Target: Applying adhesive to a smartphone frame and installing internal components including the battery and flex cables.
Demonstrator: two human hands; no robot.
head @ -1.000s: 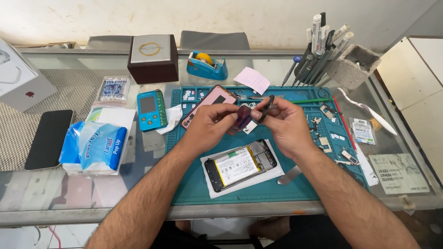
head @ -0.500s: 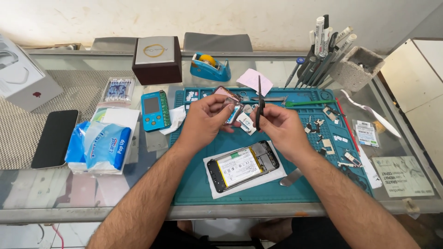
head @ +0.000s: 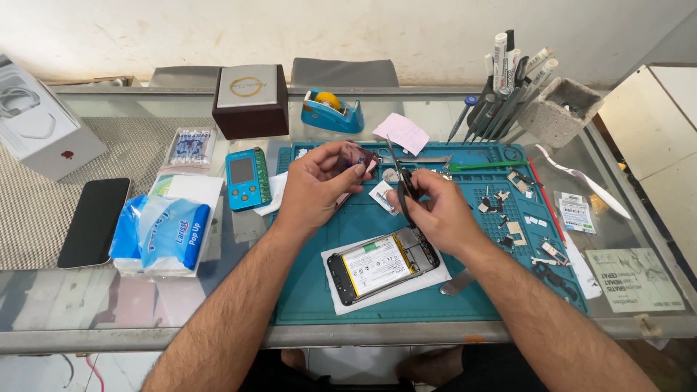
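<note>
My left hand [head: 316, 185] holds a small dark translucent film piece [head: 353, 156] up above the teal repair mat [head: 363, 290]. Beside it, my right hand [head: 428, 207] grips black tweezers [head: 399, 178], tips pointing up toward the film. Below both hands an opened phone [head: 382, 263] with its battery showing lies on a white sheet on the mat. A pink phone back lies partly hidden under my left hand.
A blue tester device [head: 247, 178], tissue pack [head: 170, 232], black phone [head: 94, 221], brown box [head: 250, 98], tape dispenser [head: 332, 110], pink note [head: 401, 133] and a grey tool holder [head: 555, 109] ring the mat. Small parts [head: 519, 218] lie scattered on its right side.
Both hands moved slightly away from me and apart; the film piece now sits in my left hand alone, while my right hand has turned the tweezers upright.
</note>
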